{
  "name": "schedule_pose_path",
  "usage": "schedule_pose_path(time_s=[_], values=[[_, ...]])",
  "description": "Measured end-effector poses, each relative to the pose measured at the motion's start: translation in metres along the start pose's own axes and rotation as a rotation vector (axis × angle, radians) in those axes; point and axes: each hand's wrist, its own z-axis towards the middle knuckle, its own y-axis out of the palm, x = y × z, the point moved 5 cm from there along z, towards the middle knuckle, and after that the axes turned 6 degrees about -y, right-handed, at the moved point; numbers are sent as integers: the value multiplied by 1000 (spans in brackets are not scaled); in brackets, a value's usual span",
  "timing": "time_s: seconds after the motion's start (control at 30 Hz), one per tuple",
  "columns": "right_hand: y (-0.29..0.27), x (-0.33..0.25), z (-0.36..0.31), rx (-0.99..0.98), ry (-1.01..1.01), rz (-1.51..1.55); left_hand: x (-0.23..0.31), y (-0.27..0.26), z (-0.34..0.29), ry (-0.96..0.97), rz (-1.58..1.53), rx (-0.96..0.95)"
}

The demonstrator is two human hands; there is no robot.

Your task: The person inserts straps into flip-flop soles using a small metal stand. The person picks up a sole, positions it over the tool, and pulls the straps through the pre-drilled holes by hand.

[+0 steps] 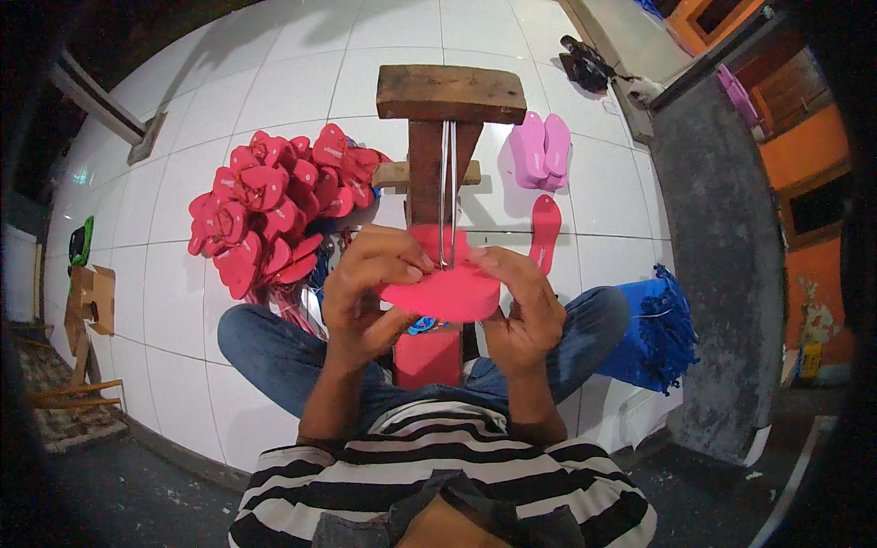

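Note:
Both hands grip a bright red-pink flip-flop sole (448,298) in front of me, level above my lap. My left hand (373,279) pinches its left side, thumb below and fingers on top. On the other side my right hand (525,306) closes round the sole's edge. Two thin metal rods (449,183) run from a wooden stand (449,93) toward the sole and meet it between my hands. Whether they pass through it is hidden. A small blue piece (423,324) shows just under the sole.
A heap of red flip-flops (265,205) lies on the tiles to the left. Pink soles (541,151) and a single red sole (546,233) lie at right. By my right knee is a blue bundle of straps (653,329). A cardboard piece (91,297) stands far left.

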Motion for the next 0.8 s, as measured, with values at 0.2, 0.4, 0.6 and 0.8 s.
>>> schedule_pose_path(time_s=[0.2,0.4,0.6,0.8], values=[[-2,-9,8,39,185,-121,13,3,12,-271,227,175],[2,-4,20,185,153,-167,9,0,35,-141,314,237],[4,10,12,208,214,7,5,5,25,-302,172,210],[9,27,21,236,217,-111,-17,-1,35,-301,418,262]])
